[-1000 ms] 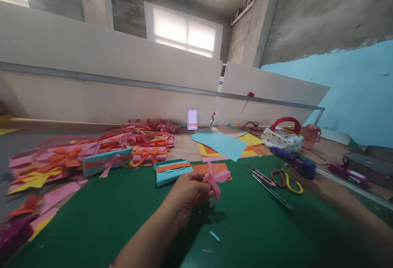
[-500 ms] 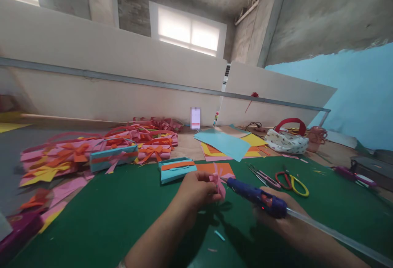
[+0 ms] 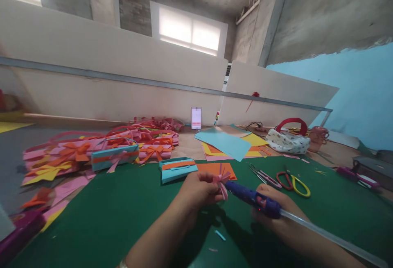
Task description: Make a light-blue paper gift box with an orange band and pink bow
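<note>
Between the fingertips of my left hand (image 3: 199, 190) is a pink paper bow (image 3: 224, 181), raised above the green mat (image 3: 101, 219). My right hand (image 3: 276, 202) grips a blue hot glue gun (image 3: 251, 197) with a small red light. A long clear glue stick (image 3: 325, 229) runs out of its back end. The gun's nozzle meets the bow; the exact contact spot is hidden. Just beyond my left hand lies a light blue paper purse (image 3: 178, 170) with an orange band. Behind the bow, an orange paper sheet (image 3: 230, 171) lies flat.
Finished paper purses with bows (image 3: 115, 155) crowd the left. Coloured sheets (image 3: 224, 143) lie at the back. Tweezers (image 3: 264, 177) and red-and-yellow scissors (image 3: 294, 184) rest right of the glue gun. A white cloth bag (image 3: 288, 141) stands farther right. A blue scrap (image 3: 220, 235) lies in front.
The glue gun has moved slightly left, bringing its nozzle against the bow. The bow has turned a little in my left fingers.
</note>
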Action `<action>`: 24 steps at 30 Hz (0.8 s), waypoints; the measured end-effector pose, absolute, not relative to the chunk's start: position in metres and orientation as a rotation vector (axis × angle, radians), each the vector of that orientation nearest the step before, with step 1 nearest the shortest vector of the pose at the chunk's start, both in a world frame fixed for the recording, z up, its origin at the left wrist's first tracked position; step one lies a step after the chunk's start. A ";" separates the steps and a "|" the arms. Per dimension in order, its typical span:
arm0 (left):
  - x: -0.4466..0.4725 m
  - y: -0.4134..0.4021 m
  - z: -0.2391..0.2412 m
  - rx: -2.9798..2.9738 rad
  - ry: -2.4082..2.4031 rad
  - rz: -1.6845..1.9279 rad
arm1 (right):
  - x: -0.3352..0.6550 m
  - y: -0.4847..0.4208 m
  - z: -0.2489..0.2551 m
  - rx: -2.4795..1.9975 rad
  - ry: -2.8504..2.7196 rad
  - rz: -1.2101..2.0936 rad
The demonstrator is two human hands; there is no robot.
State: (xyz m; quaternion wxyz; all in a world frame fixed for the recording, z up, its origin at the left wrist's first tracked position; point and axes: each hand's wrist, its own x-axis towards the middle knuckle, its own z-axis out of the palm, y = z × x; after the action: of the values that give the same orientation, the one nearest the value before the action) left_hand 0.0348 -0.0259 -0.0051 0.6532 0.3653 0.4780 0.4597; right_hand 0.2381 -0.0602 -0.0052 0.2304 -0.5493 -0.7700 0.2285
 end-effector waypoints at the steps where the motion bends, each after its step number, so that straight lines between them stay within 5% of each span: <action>1: 0.035 -0.026 -0.005 0.832 1.085 1.035 | 0.238 -0.060 -0.005 -1.516 -2.117 0.614; 24: 0.034 -0.033 0.008 0.737 1.063 0.965 | 0.238 -0.064 0.004 -1.453 -2.165 0.329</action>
State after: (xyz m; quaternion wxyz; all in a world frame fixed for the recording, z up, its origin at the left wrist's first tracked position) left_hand 0.0338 -0.0331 0.0084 0.6918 0.3300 0.4756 0.4317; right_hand 0.2379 -0.0635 0.0036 0.2541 -0.5349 -0.7967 0.1210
